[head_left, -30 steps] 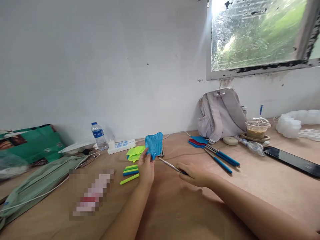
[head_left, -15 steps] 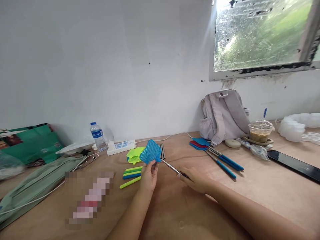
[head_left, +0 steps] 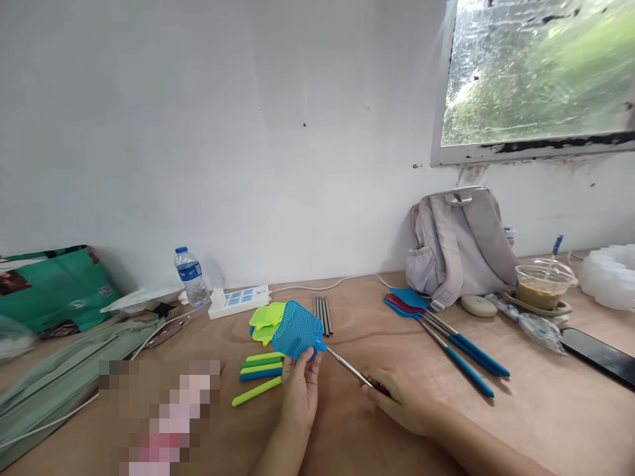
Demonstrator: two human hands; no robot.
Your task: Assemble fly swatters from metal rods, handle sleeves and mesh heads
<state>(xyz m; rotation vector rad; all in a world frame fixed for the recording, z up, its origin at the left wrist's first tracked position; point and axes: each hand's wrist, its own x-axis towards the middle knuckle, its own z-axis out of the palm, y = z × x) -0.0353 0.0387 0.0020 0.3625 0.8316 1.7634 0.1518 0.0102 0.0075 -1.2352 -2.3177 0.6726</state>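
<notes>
A blue fly swatter [head_left: 296, 329] with a perforated head is held in front of me, tilted, head to the left. My left hand [head_left: 300, 385] pinches the base of its head. My right hand [head_left: 399, 400] is closed around the dark handle end of the metal shaft, most of which the fingers hide. Behind my left hand lie yellow-green swatter heads [head_left: 266, 317], with a bit of blue under them. Several green, yellow-green and blue handle grips [head_left: 256, 391] rest closer in. Loose metal rods [head_left: 325, 317] lie side by side beyond the swatter.
Finished-looking swatters with blue handles [head_left: 471, 363] lie to the right. A backpack [head_left: 459, 244], a drink cup [head_left: 544, 284] and a phone [head_left: 600, 357] are further right. A power strip [head_left: 239, 302], a water bottle [head_left: 192, 277] and a green bag [head_left: 54, 287] stand left.
The camera view has shifted, so the table things sit lower and more spread out. Both hands keep their hold on the blue swatter, whose head tilts slightly differently.
</notes>
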